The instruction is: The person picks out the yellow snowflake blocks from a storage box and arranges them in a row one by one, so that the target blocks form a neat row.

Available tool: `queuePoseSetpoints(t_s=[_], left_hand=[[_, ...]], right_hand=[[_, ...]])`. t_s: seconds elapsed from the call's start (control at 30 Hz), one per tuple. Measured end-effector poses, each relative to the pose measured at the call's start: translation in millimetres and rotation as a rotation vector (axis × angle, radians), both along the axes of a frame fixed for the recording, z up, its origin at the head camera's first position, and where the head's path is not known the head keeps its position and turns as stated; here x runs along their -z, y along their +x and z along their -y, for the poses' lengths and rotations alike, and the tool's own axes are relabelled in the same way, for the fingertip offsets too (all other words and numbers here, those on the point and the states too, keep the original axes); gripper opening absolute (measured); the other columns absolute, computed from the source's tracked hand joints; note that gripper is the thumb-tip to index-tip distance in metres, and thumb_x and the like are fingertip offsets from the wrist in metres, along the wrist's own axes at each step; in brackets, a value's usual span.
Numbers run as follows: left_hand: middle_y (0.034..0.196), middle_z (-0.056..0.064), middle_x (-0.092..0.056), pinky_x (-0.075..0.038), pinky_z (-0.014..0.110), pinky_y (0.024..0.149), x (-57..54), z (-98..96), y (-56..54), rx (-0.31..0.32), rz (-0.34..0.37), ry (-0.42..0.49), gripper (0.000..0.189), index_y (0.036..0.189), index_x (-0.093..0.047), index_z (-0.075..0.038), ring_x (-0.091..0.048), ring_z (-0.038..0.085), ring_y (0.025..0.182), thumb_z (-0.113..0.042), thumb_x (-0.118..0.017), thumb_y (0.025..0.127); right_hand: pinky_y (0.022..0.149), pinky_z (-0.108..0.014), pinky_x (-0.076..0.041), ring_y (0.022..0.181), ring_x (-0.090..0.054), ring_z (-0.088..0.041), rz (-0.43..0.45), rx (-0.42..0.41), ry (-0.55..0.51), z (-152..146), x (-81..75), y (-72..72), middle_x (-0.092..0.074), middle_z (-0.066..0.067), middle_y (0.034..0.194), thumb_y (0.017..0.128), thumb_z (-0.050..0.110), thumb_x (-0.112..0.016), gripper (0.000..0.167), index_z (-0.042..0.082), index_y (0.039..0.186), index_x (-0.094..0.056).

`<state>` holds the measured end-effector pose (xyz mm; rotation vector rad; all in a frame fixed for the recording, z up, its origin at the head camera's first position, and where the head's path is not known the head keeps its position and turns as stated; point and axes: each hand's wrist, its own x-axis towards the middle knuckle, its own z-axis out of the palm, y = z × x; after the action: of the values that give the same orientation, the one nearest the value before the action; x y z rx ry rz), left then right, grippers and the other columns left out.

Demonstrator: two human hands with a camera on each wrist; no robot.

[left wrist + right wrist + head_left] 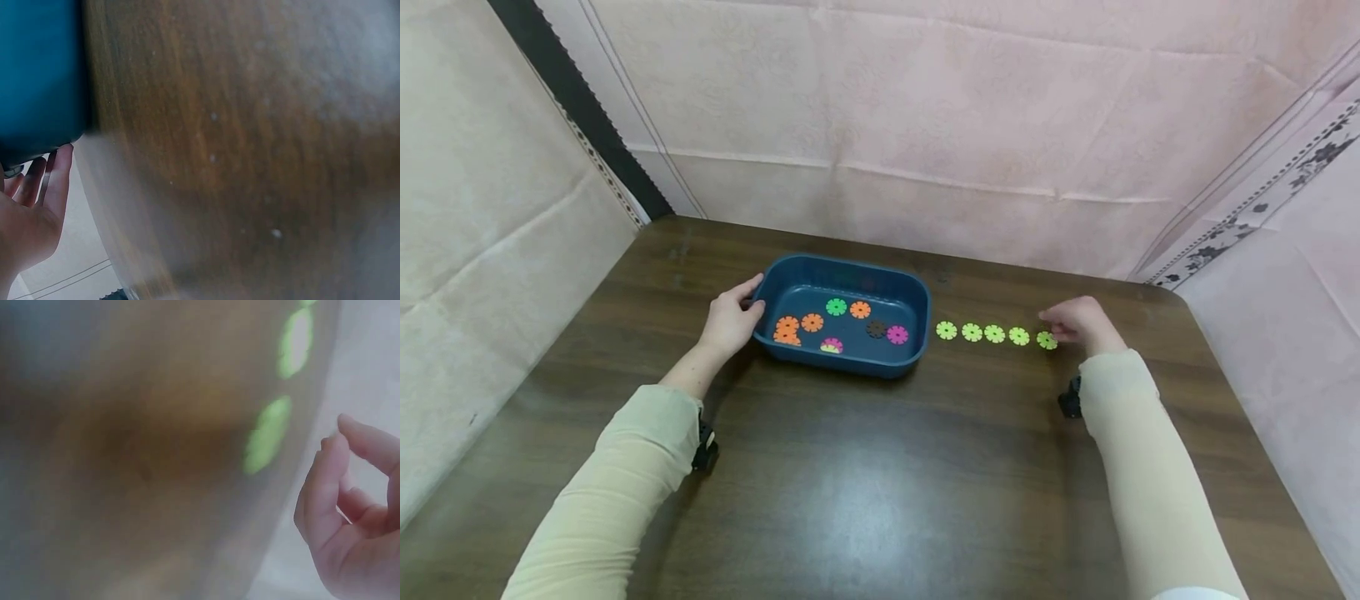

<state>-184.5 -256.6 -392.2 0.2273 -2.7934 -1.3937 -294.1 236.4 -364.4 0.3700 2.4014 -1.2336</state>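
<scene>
A dark blue plastic tub (829, 360) sits on the table, holding several notched plastic discs in orange, green, magenta and black. My left hand (731, 322) holds the tub's left end, thumb at the rim. Seen from the left wrist, its fingers (59, 178) lie against the tub's end. To the right of the tub, several yellow-green notched discs (995, 334) form a row. My right hand (1084, 323) is beside the rightmost disc (1047, 340), fingers loosely bent. In the right wrist view, its fingertips stand apart from the nearest disc (267, 435), with nothing showing between them.
The brown wooden table (865, 467) extends in front of the tub and the row. Pale patterned cloth (940, 117) hangs along the back and both sides. A black wrist device (704, 446) is strapped to each arm.
</scene>
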Motion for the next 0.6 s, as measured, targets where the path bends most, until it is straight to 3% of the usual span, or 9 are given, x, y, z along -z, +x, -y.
queuePoseSetpoints(t_s=[0.13, 0.3, 0.43, 0.6], left_hand=[[0.146, 0.022, -0.038, -0.045, 0.050, 0.098, -2.5, 0.8, 0.4, -0.006, 0.006, -0.006, 0.050, 0.148, -0.027, -0.013, -0.044, 0.036, 0.126, -0.016, -0.040, 0.099], [0.146, 0.022, -0.036, -0.045, 0.050, 0.099, -4.0, -0.6, 1.0, -0.003, 0.012, -0.012, 0.050, 0.148, -0.026, -0.013, -0.044, 0.036, 0.126, -0.016, -0.040, 0.100], [0.147, 0.022, -0.036, -0.044, 0.050, 0.100, -4.5, -2.6, 1.9, 0.001, 0.019, -0.008, 0.050, 0.148, -0.026, -0.013, -0.044, 0.036, 0.126, -0.016, -0.039, 0.100], [0.148, 0.021, -0.034, -0.042, 0.050, 0.101, -4.4, -3.3, 1.9, -0.003, 0.029, -0.005, 0.050, 0.149, -0.026, -0.013, -0.042, 0.036, 0.128, -0.016, -0.039, 0.100]], right_hand=[[0.071, -0.019, -0.055, 0.068, -0.056, -0.006, -0.064, -0.112, -0.087, 48.1, -26.9, -3.7, -0.056, 0.004, 0.078, 0.091, 0.014, -0.059, 0.045, -0.008, 0.128, -0.048], [0.069, -0.019, -0.055, 0.070, -0.059, -0.008, -0.043, -0.209, -0.270, 123.0, -49.9, -4.9, -0.058, 0.001, 0.084, 0.092, 0.012, -0.058, 0.041, -0.007, 0.127, -0.048], [0.076, -0.027, -0.057, 0.083, -0.061, -0.018, -0.006, -0.294, -0.333, 180.2, -51.5, 5.2, -0.064, -0.013, 0.101, 0.092, 0.013, -0.058, 0.035, -0.005, 0.122, -0.055], [0.088, -0.034, -0.054, 0.105, -0.060, -0.031, 0.027, -0.403, -0.275, 238.8, -41.3, 24.9, -0.059, -0.020, 0.123, 0.089, 0.021, -0.064, 0.032, 0.002, 0.115, -0.062]])
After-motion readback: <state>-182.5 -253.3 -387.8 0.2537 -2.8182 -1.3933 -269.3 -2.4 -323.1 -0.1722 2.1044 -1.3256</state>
